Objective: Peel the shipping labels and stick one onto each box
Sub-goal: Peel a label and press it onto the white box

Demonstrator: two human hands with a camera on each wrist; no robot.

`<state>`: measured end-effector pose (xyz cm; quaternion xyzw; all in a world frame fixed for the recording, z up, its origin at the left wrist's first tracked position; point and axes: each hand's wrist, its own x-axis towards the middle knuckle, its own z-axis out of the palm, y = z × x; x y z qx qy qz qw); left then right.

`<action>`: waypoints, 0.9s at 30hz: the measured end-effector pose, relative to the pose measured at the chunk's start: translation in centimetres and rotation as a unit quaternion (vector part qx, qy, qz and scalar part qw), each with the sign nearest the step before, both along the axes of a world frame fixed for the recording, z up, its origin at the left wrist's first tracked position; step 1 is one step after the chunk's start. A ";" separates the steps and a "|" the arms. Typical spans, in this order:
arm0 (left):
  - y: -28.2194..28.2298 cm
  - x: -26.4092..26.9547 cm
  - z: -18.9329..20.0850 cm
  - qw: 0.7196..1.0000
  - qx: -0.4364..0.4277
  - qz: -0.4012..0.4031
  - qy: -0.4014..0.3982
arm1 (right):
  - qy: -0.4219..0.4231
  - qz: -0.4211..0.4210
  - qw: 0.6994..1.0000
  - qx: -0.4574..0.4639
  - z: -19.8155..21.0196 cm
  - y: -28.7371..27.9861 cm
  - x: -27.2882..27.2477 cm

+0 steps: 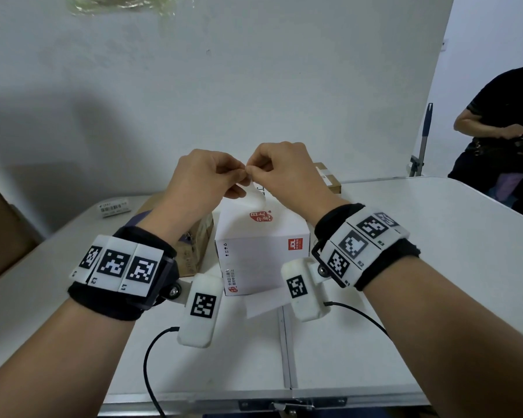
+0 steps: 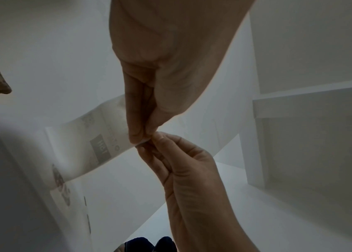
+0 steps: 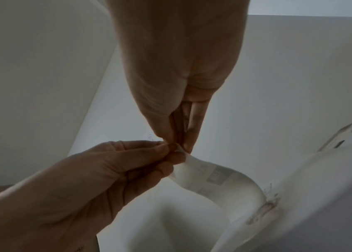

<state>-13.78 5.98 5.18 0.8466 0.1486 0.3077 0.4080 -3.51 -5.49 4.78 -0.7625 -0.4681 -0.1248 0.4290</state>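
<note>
Both hands are raised over a white box (image 1: 263,248) at the table's middle, fingertips meeting. My left hand (image 1: 240,172) and right hand (image 1: 251,170) each pinch the same top corner of a white shipping label (image 1: 256,197), which hangs curled above the box top. In the left wrist view the label (image 2: 88,148) shows grey print and bends down from my left hand (image 2: 141,136). The right wrist view has my right hand (image 3: 179,144) on the corner of the label (image 3: 214,177), close to the white box (image 3: 300,196). A brown box (image 1: 194,239) stands left of the white one.
A small brown box (image 1: 328,178) with a label sits behind. A loose label (image 1: 114,208) lies at the far left, a blank white paper (image 1: 266,301) in front of the white box. A large carton (image 1: 0,221) stands at the left edge. A seated person (image 1: 501,131) is at right.
</note>
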 end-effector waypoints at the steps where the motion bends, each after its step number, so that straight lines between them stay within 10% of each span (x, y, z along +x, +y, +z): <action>1: -0.1 0.0 0.0 1.000 0.004 0.005 0.001 | -0.006 -0.004 1.000 -0.003 -0.1 0.1 0.1; 13: -1.4 -0.1 0.0 0.999 0.005 0.046 -0.018 | -0.016 -0.009 1.000 0.016 -1.0 -0.1 0.0; 27: -0.6 -0.3 -0.5 0.994 -0.101 -0.039 -0.036 | 0.231 0.081 0.962 0.122 -1.7 -0.7 0.3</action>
